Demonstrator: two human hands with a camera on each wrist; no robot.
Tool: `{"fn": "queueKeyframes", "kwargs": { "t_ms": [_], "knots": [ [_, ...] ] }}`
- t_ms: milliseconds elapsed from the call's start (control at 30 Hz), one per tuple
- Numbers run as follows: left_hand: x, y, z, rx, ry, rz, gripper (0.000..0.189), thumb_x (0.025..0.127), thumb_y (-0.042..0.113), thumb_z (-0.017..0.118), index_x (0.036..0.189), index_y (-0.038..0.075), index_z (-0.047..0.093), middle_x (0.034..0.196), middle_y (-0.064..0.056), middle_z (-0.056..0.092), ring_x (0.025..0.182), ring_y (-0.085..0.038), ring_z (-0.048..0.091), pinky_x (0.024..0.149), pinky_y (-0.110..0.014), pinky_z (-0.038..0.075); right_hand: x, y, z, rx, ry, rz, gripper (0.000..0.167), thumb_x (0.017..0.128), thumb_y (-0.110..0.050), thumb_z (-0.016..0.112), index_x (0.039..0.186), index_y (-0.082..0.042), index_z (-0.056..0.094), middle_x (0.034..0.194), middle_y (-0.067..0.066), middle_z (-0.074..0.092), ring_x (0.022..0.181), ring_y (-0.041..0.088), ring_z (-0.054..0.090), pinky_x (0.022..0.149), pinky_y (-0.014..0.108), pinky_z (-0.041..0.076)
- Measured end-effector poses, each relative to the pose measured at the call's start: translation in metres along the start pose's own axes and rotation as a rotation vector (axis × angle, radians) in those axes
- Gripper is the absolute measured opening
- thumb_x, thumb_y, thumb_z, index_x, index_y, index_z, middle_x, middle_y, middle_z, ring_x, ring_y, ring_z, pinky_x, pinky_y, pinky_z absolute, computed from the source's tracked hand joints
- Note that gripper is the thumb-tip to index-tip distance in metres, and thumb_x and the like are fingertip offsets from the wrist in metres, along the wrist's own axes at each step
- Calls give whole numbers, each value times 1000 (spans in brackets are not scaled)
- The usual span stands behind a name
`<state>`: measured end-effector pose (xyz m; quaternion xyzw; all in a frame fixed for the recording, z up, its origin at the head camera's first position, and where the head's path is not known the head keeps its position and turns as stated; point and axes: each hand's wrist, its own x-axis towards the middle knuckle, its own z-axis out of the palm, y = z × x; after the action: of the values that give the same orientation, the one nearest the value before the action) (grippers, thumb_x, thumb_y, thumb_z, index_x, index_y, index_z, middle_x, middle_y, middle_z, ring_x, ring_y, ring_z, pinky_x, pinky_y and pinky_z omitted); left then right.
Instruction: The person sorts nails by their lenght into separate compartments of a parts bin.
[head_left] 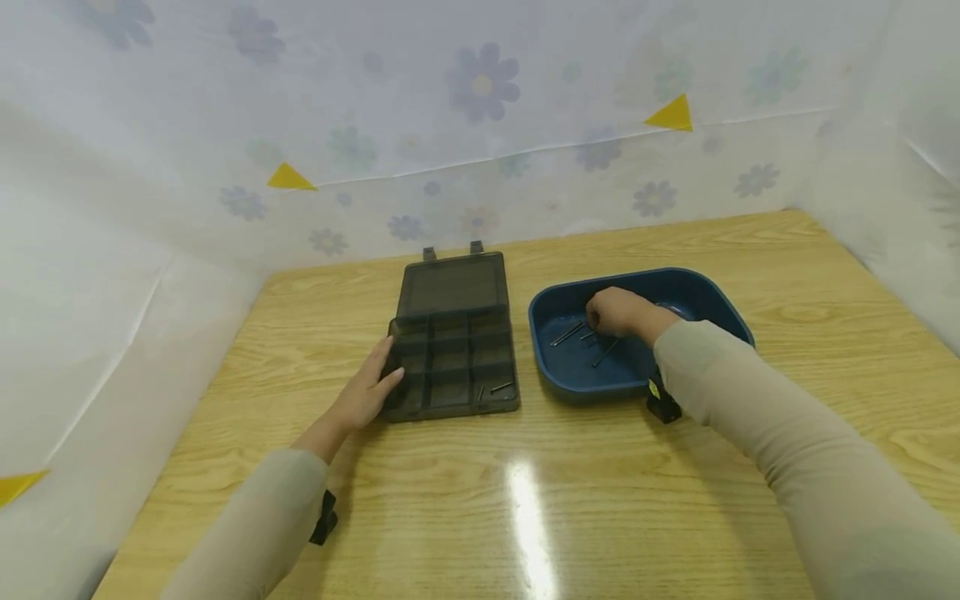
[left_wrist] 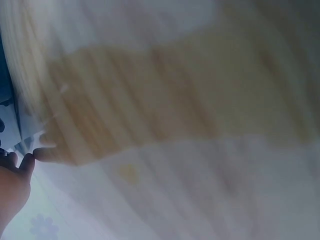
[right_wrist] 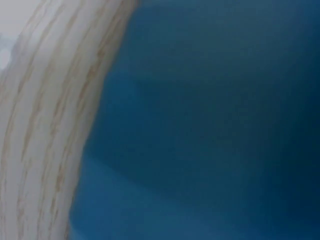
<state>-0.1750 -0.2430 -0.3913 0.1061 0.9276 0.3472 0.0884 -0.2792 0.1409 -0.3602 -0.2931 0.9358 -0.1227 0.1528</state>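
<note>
My left hand [head_left: 363,393] rests on the left edge of a dark, see-through compartment box [head_left: 448,367], its fingers fairly straight and the thumb over the rim. In the left wrist view only part of that hand [left_wrist: 14,187] shows, at the left edge. The box lies with its lid [head_left: 453,285] folded back; a few thin metal pieces [head_left: 501,387] lie in its front right compartment. My right hand [head_left: 618,312] reaches down inside a blue plastic bin [head_left: 592,385], fingers curled. Its fingertips are hidden, so a held piece cannot be made out. Slim metal rods [head_left: 566,334] lie near it on the bin's floor.
Both box and bin stand on a wood-grain table [head_left: 420,500], the bin to the right of the box. A white flowered sheet [head_left: 420,108] hangs behind and at the sides, with yellow triangles [head_left: 291,177] on it. The right wrist view holds mostly the bin's blue wall [right_wrist: 200,130].
</note>
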Motion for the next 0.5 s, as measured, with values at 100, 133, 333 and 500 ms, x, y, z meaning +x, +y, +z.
{"fn": "queueKeyframes", "kwargs": {
  "t_ms": [100, 133, 333, 500],
  "knots": [
    [0, 1, 0, -11, -2, -5, 59, 95, 29, 33, 139, 7, 1, 143, -15, 0, 128, -31, 2, 99, -50, 8, -1, -1, 0, -10, -15, 1, 14, 77, 4, 49, 74, -3, 60, 68, 4, 53, 58, 16, 44, 52, 28, 39],
    [0, 1, 0, -13, -2, -7, 59, 94, 29, 33, 139, 7, 2, 143, -15, 0, 128, -31, 2, 99, -50, 7, -1, -1, 0, -12, -18, -1, 14, 77, 4, 49, 73, -3, 59, 67, 3, 52, 57, 16, 44, 52, 28, 38],
    [1, 0, -1, -7, -9, -13, 60, 94, 30, 33, 139, 7, 1, 143, -16, -1, 128, -31, 1, 99, -50, 7, -4, -2, -1, -4, -29, 10, 9, 77, 3, 52, 74, -3, 57, 67, 4, 51, 58, 17, 44, 52, 28, 37],
    [1, 2, -1, -10, -13, -10, 60, 94, 29, 33, 139, 6, 0, 142, -17, -2, 128, -32, 0, 99, -51, 7, -6, -1, -3, 7, -9, 3, 7, 77, 3, 52, 77, -2, 58, 71, 5, 53, 60, 18, 45, 54, 30, 39]
  ]
}}
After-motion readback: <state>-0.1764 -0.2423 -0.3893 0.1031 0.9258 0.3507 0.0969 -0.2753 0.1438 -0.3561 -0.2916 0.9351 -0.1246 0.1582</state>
